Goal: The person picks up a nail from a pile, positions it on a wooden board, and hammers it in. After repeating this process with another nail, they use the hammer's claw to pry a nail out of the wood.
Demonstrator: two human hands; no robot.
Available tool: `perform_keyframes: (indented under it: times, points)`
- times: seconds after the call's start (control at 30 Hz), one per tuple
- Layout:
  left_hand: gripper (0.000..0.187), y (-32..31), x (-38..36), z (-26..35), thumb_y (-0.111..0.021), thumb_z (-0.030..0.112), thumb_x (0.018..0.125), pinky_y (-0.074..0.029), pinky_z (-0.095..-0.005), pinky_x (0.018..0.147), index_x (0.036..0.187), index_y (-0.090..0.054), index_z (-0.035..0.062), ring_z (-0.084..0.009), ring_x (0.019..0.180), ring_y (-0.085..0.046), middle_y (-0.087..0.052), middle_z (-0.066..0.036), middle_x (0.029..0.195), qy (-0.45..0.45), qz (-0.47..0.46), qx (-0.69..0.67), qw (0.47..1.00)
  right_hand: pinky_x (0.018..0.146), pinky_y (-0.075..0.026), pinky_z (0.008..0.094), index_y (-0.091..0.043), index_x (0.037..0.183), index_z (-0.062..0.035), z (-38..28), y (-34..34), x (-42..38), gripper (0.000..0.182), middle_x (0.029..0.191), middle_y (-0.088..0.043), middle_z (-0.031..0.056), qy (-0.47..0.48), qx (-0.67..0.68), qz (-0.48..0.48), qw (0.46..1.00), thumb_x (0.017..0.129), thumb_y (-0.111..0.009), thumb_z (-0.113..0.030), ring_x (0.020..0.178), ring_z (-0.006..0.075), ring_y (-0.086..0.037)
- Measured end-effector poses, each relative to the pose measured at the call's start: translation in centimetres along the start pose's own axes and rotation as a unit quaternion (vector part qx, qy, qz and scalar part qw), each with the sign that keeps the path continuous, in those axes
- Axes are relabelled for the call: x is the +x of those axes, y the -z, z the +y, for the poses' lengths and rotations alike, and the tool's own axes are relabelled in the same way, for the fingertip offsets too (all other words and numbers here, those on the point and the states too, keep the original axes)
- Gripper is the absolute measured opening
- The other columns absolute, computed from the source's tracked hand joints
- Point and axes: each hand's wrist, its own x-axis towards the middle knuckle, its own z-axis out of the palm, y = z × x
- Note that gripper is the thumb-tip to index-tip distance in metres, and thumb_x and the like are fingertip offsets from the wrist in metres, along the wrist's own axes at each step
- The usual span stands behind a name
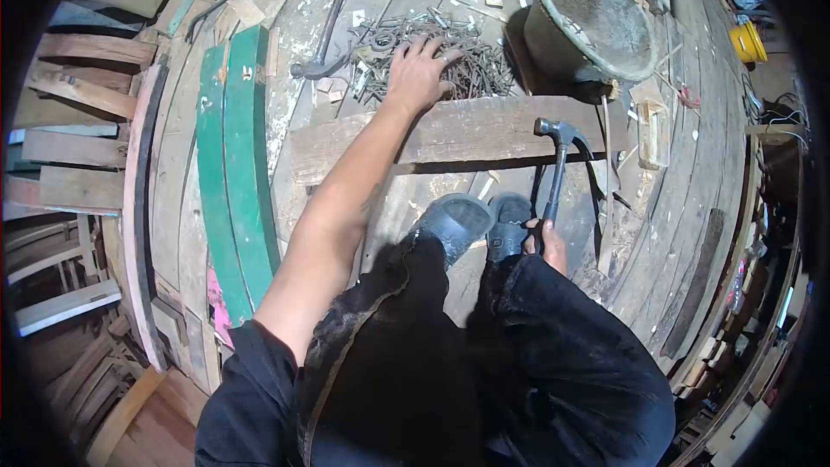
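Observation:
My left hand [418,76] rests with its fingers spread on a pile of nails [484,65], just beyond a thick wooden plank [484,128]. Beside my right foot, my right hand [547,246] is closed round the handle of a claw hammer [559,164]. The hammer's head stands up in front of the plank's near edge, its claw pointing right. Most of my right arm is hidden behind my knee. A second hammer [324,35] lies on the floor left of the nails, touched by neither hand.
Green boards [246,147] lie on the left. A large bucket [588,26] stands beyond the plank's right part, with a small wood piece [653,134] nearer. Stacked timber [82,151] lines the left edge; a yellow bucket [747,41] is far right. My sandals [458,218] are below the plank.

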Motion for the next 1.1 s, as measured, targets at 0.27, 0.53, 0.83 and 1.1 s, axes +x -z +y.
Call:
perform_keyframes:
  times: [0.27,0.53,0.83,1.1]
  points:
    - [0.068,1.2,0.1,-0.3,-0.08,0.041,0.087,-0.037,-0.0645,0.116,0.149,-0.051,0.0352,-0.0259,0.151,-0.037,-0.048,-0.003,0.156,0.043,-0.059,0.028,0.997,0.052,-0.035,0.0273,-0.067,0.109,-0.002,-1.5,-0.3,-0.8,0.048,0.064,-0.052,-0.0013,-0.02,0.021,-0.002,1.0,0.113,-0.046,-0.045,0.054,0.0092,-0.048]
    - [0.064,1.2,0.5,-2.0,-0.082,0.037,0.085,-0.049,-0.0471,0.11,0.142,-0.058,0.0255,-0.0335,0.14,-0.052,-0.05,-0.007,0.155,0.04,-0.037,-0.041,0.998,0.054,-0.035,0.0279,-0.067,0.112,-0.001,-1.0,0.4,-0.4,0.049,0.065,-0.052,-0.0013,-0.022,0.021,-0.025,0.999,0.111,-0.049,-0.047,0.054,0.0095,-0.047]
    - [0.036,2.3,-0.6,-4.4,-0.071,0.023,0.094,-0.053,-0.0456,0.1,0.129,-0.067,0.0131,-0.0379,0.116,-0.068,-0.073,-0.016,0.123,0.061,0.036,-0.172,0.983,0.053,-0.034,0.0266,-0.067,0.111,-0.0025,-1.0,0.4,-0.6,0.044,0.064,-0.047,-0.0033,-0.032,0.089,-0.046,0.994,0.112,-0.049,-0.043,0.053,0.0075,-0.042]
    - [0.026,1.6,-3.7,-6.9,-0.063,0.01,0.101,-0.055,-0.0328,0.088,0.124,-0.07,0.002,-0.02,0.098,-0.071,-0.076,-0.013,0.11,0.213,0.071,-0.341,0.913,0.052,-0.034,0.027,-0.066,0.111,-0.0018,-1.3,0.2,-0.6,0.044,0.064,-0.049,-0.003,-0.03,0.085,-0.037,0.995,0.112,-0.049,-0.042,0.054,0.0075,-0.043]
